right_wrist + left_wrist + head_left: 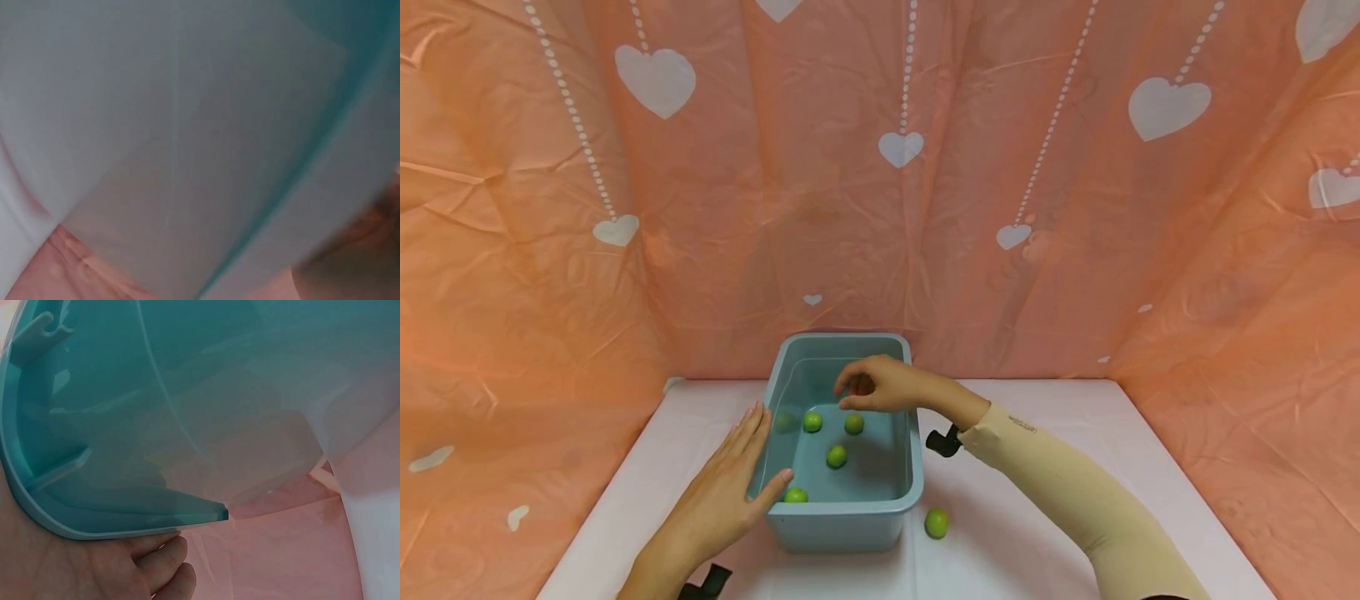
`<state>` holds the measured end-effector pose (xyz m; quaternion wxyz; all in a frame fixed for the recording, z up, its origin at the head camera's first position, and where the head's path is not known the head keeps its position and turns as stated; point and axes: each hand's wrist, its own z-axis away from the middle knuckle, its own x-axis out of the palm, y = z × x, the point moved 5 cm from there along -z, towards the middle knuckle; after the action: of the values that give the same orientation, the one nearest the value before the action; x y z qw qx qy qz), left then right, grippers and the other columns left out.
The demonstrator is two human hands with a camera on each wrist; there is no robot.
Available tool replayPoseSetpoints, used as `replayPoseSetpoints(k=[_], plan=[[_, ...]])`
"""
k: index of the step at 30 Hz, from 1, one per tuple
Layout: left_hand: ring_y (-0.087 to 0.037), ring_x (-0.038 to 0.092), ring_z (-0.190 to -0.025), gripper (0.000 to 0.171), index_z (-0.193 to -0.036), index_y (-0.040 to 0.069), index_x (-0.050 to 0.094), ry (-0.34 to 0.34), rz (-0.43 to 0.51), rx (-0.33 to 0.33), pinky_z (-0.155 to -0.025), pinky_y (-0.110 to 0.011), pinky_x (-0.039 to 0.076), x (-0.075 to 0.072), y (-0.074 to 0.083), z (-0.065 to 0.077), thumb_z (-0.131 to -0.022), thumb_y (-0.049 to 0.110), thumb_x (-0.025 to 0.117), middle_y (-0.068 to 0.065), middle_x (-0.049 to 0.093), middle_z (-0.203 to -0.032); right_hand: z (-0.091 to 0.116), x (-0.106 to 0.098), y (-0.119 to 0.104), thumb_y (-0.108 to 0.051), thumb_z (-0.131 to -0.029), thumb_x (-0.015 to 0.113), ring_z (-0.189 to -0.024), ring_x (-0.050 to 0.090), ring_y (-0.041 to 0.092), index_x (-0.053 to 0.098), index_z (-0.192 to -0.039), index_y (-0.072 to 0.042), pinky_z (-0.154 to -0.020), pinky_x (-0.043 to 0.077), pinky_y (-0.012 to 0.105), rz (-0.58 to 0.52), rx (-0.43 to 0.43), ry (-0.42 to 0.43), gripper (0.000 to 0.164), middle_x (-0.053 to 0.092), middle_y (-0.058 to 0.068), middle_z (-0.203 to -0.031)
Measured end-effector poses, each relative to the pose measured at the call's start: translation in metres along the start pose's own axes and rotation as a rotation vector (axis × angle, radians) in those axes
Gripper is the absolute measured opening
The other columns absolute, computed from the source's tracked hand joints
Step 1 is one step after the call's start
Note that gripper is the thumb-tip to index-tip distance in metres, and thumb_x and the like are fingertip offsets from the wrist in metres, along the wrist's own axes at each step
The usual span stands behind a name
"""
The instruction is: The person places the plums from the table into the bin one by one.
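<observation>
A blue-grey plastic bin [842,507] stands on the table with several green limes [837,456] on its floor. My left hand [730,475] rests along the bin's left rim, its fingers straight and its thumb spread over the near left corner. In the left wrist view the fingers [165,565] lie against the outside of the rim. Over the bin's inside hangs my right hand [880,383], fingers curved and thumb apart from them, with nothing seen between. One more lime [936,523] lies on the table, just right of the bin's near corner.
A white cloth [1030,533] covers the table. Peach curtains with white hearts [901,148] enclose the back and both sides, and the bin's far end is close to the back curtain. Each wrist bears a black camera mount [943,442].
</observation>
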<state>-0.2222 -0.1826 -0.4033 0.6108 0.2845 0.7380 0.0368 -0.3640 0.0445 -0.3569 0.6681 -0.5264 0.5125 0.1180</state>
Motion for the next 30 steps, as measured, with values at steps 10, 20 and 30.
replayPoseSetpoints(k=[10,20,30], plan=[[-0.045,0.02,-0.162,0.092,-0.169,0.0,0.025,0.005,0.002,0.0,-0.125,-0.068,0.028,0.0,0.0,0.0,-0.107,0.06,0.057,-0.021,0.018,-0.177,0.023,-0.013,-0.008,-0.022,-0.105,0.074,-0.087,0.068,0.01,0.072,-0.128,-0.008,-0.084,0.061,0.033,-0.038,-0.06,0.049,0.027,0.072,-0.001,-0.099],[-0.043,0.019,-0.163,0.092,-0.169,-0.001,0.026,0.003,-0.001,0.0,-0.125,-0.068,0.028,0.0,0.001,0.0,-0.107,0.06,0.057,-0.02,0.018,-0.178,0.049,-0.021,-0.006,-0.021,-0.104,0.075,-0.091,0.068,0.01,0.072,-0.129,-0.008,-0.086,0.061,0.032,-0.055,-0.065,0.133,0.028,0.072,-0.004,-0.102],[-0.043,0.02,-0.163,0.093,-0.169,-0.002,0.027,0.007,-0.002,0.001,-0.125,-0.068,0.028,0.001,0.0,0.0,-0.107,0.06,0.058,-0.021,0.019,-0.177,0.078,-0.021,-0.006,-0.02,-0.103,0.076,-0.091,0.067,0.012,0.073,-0.127,-0.008,-0.084,0.061,0.033,-0.06,-0.075,0.203,0.027,0.071,-0.003,-0.101]])
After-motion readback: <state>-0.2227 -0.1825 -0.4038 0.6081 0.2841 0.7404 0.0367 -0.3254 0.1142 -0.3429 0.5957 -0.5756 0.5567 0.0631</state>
